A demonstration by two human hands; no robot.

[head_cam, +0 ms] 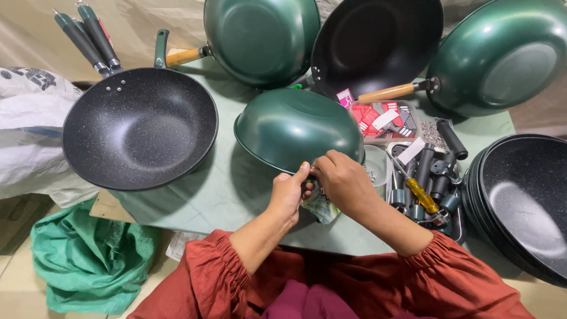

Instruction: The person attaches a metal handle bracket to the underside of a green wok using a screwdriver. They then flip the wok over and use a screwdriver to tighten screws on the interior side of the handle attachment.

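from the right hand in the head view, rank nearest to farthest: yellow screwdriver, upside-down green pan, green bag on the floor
From the right hand:
1. Upside-down green pan, touching it, just above.
2. Yellow screwdriver, to its right in the parts tray.
3. Green bag, far lower left on the floor.

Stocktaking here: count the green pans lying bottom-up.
3, possibly more out of frame: one at the top centre, one at the top right, one in the middle under both hands.
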